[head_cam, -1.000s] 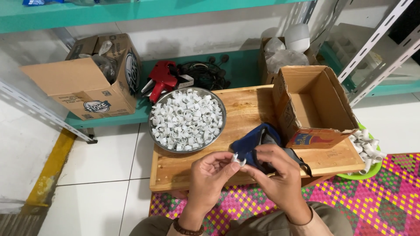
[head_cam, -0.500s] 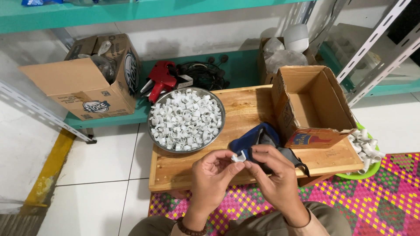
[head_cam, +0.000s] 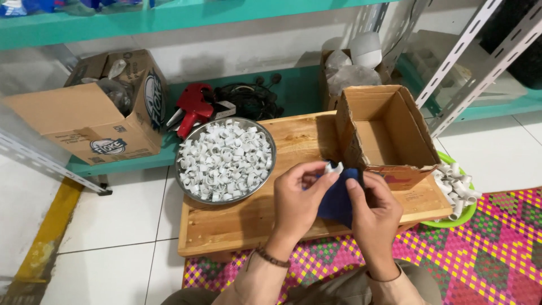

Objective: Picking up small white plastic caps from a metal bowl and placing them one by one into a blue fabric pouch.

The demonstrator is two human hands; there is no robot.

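My left hand (head_cam: 296, 197) pinches a small white plastic ring fitting (head_cam: 333, 168) between thumb and fingers, above the wooden board (head_cam: 248, 217). My right hand (head_cam: 372, 212) grips a dark blue cloth (head_cam: 337, 197) that hangs just under the fitting and touches it. Both hands are raised over the board's near middle. Left of them a round metal bowl (head_cam: 189, 148) is heaped with several of the same white fittings. An open, empty cardboard box (head_cam: 384, 133) stands on the board just right of the hands.
A green basket (head_cam: 451, 220) with more white fittings sits at the board's right end. A larger cardboard box (head_cam: 90, 113) and a red tool (head_cam: 192, 107) lie on the teal lower shelf behind. Metal shelf posts (head_cam: 468, 51) rise at right; a woven mat (head_cam: 485, 254) is below.
Both hands have lifted slightly and moved closer to the camera. The white fitting now sits at the top of the blue cloth, with the cloth bunched more tightly in my right hand.
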